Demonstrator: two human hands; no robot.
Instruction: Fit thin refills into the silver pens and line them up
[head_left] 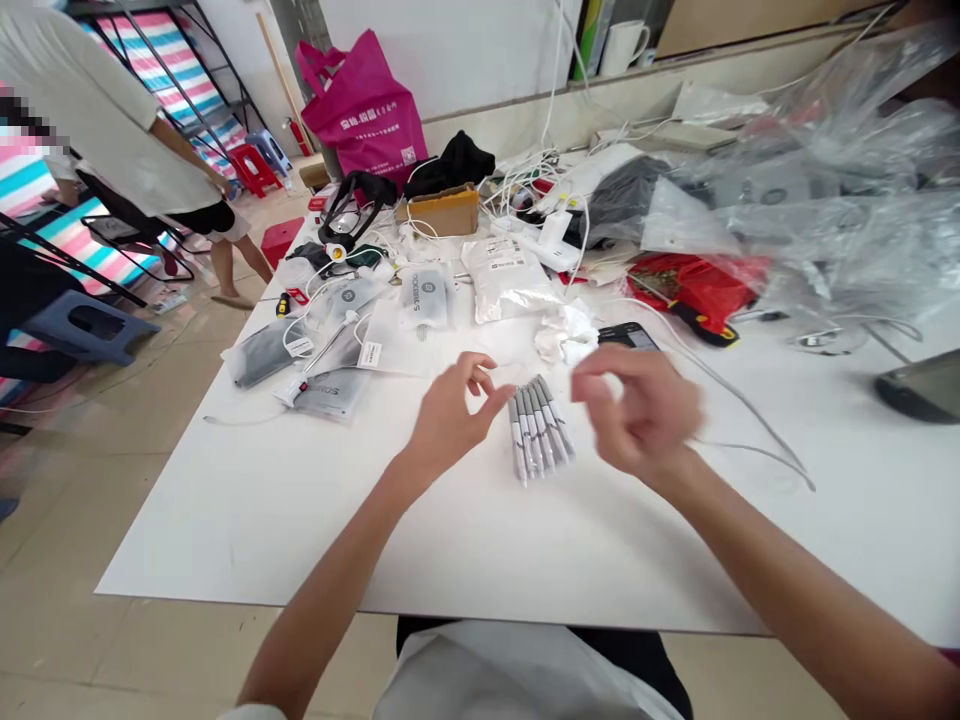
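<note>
A flat row of several slim grey-and-white pens [538, 428], apparently in clear plastic, lies on the white table [495, 555] between my hands. My left hand [457, 405] hovers at the pack's upper left corner, fingers bent and thumb apart, with nothing visible in it. On the other side, my right hand [641, 410] is raised and smeared by motion. Its fingers look curled, but whether they hold anything is unclear. Behind that hand lies a dark phone [628, 336], partly covered. Crumpled white tissue [566, 333] sits just beyond the pens.
Frosted pouches [330, 392] and a white plastic packet [510, 278] lie beyond my left hand. Cables, a cardboard box [442, 212] and a magenta bag [364, 110] crowd the back. Clear plastic bags [840, 220] pile up at right. A person [112, 110] stands at far left.
</note>
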